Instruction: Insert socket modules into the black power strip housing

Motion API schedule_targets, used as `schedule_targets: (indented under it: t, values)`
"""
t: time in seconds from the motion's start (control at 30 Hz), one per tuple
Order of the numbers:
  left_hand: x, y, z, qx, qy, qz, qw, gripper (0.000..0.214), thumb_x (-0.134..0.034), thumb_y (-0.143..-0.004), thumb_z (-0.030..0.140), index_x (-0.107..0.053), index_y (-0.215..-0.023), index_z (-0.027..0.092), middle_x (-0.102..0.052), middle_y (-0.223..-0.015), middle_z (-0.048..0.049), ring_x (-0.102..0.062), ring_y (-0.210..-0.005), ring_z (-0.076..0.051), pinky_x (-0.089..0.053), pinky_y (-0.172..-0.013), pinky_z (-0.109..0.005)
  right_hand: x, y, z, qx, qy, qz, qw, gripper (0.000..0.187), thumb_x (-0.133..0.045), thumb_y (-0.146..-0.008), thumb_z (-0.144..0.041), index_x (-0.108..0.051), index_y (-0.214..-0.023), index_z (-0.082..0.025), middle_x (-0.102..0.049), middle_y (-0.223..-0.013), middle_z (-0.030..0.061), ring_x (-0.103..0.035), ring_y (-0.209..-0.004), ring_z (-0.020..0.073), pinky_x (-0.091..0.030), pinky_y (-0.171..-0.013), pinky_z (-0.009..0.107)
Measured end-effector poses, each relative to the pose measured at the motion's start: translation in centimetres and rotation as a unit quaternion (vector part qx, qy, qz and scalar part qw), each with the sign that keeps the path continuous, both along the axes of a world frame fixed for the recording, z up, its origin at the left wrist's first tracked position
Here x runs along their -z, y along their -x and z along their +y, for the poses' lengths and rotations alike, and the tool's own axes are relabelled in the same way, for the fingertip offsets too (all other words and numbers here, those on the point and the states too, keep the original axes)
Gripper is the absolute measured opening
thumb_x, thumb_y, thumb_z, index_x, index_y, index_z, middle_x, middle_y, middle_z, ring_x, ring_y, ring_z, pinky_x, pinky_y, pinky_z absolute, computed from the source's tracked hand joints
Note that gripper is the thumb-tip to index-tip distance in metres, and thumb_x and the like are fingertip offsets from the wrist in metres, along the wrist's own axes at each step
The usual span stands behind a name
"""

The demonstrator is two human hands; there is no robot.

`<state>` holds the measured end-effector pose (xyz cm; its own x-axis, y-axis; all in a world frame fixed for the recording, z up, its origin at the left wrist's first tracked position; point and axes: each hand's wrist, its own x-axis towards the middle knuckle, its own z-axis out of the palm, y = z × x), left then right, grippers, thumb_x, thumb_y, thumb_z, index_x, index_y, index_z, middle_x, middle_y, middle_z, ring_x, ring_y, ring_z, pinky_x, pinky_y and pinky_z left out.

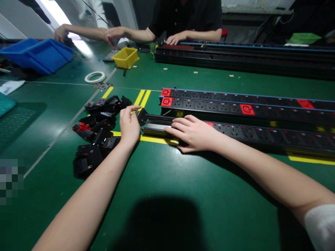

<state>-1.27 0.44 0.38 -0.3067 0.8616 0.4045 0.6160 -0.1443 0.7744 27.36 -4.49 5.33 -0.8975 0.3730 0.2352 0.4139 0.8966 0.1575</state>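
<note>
My left hand (pixel 130 122) pinches a small black socket module (pixel 142 116) at the open left end of a long power strip (pixel 242 134). Whether the module touches the strip's metal channel (pixel 158 127) I cannot tell. Across the strip lies my right hand (pixel 195 134), fingers stretched out and palm down, over the point where the bare channel meets the fitted sockets. Left of my left hand is a loose heap of black socket modules (pixel 87 158), one of them red (pixel 83 127).
Two more power strips (pixel 201 104) with red sockets lie just behind. Across the green table (pixel 167 195) a person's hand (pixel 176 37) rests at further black strips (pixel 243 61). A yellow bin (pixel 126 58), blue bins (pixel 49 57) and a tape roll (pixel 95 73) stand back left.
</note>
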Motion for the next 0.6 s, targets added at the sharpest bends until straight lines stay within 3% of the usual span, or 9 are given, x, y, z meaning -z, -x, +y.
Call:
schedule_targets:
  t: [0.1, 0.17, 0.27, 0.43, 0.6]
  values:
    - [0.03, -0.01, -0.07, -0.001, 0.021, -0.004, 1.0, 0.023, -0.05, -0.094, 0.026, -0.072, -0.099, 0.024, -0.07, -0.107, -0.0093, -0.066, -0.113, -0.029, -0.052, -0.107, -0.045, -0.04, 0.0, -0.02, 0.001, -0.004, -0.003, 1.0, 0.067, -0.056, -0.101, -0.045, -0.046, -0.157, -0.009, -0.07, -0.13, 0.0202, -0.058, -0.128, 0.0345, -0.04, -0.097, 0.045]
    - [0.15, -0.03, -0.12, 0.002, 0.035, 0.001, 0.999, 0.018, -0.06, -0.091, 0.034, -0.071, -0.1, 0.024, -0.07, -0.107, -0.0085, -0.066, -0.112, -0.028, -0.052, -0.105, -0.044, -0.06, 0.02, -0.03, 0.001, -0.008, -0.004, 1.0, 0.066, -0.055, -0.102, -0.045, -0.046, -0.157, -0.009, -0.07, -0.13, 0.0195, -0.058, -0.127, 0.0342, -0.04, -0.097, 0.045]
    - [0.17, -0.12, -0.21, -0.003, 0.049, 0.012, 0.999, 0.024, -0.069, -0.082, 0.035, -0.069, -0.104, 0.023, -0.07, -0.109, -0.0076, -0.066, -0.106, -0.026, -0.053, -0.102, -0.042, -0.05, 0.03, -0.03, 0.002, -0.012, -0.003, 1.0, 0.066, -0.054, -0.102, -0.045, -0.046, -0.157, -0.009, -0.07, -0.13, 0.019, -0.058, -0.128, 0.0338, -0.04, -0.097, 0.044]
    - [0.1, -0.28, -0.19, -0.018, 0.059, -0.018, 0.998, 0.033, -0.07, -0.081, 0.036, -0.064, -0.111, 0.023, -0.07, -0.112, -0.0072, -0.068, -0.1, -0.023, -0.054, -0.094, -0.037, -0.04, 0.02, -0.02, 0.001, -0.014, -0.005, 1.0, 0.066, -0.055, -0.102, -0.046, -0.045, -0.157, -0.009, -0.07, -0.13, 0.0186, -0.058, -0.128, 0.0336, -0.04, -0.097, 0.044]
    - [0.8, -0.07, -0.01, -0.013, 0.043, -0.032, 0.998, 0.043, -0.068, -0.085, 0.037, -0.052, -0.122, 0.024, -0.069, -0.121, -0.0096, -0.068, -0.108, -0.023, -0.052, -0.102, -0.039, -0.1, 0.05, -0.02, -0.001, -0.01, -0.002, 1.0, 0.066, -0.056, -0.101, -0.044, -0.046, -0.156, -0.009, -0.07, -0.13, 0.0195, -0.058, -0.127, 0.034, -0.041, -0.096, 0.045]
